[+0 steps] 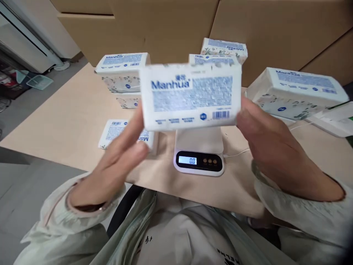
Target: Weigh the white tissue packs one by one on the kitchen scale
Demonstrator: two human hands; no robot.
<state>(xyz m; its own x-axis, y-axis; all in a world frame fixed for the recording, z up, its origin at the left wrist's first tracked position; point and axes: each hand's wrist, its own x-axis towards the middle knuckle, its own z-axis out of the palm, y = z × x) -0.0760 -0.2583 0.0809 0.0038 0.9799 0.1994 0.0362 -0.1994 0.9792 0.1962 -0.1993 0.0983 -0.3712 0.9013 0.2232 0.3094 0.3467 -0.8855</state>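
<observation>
Between my two hands a white tissue pack (176, 99) with blue "Manhua" print is held up, its printed face toward me. My left hand (118, 162) presses its left end, and my right hand (261, 132) grips the right end. Below and behind the pack stands a white digital scale (199, 141) on the table, its display lit and reading 0.0. The pack covers the rear of the scale. Beside my left hand another tissue pack (113, 130) lies flat on the table, partly hidden by my fingers.
Stacked tissue packs (124, 70) stand at the back left, with more packs (226, 48) behind the held one. On the right is a further pack (298, 90), near a white and green object (336, 117). A cable (238, 152) runs from the scale. Cardboard boxes (165, 29) wall the table's back.
</observation>
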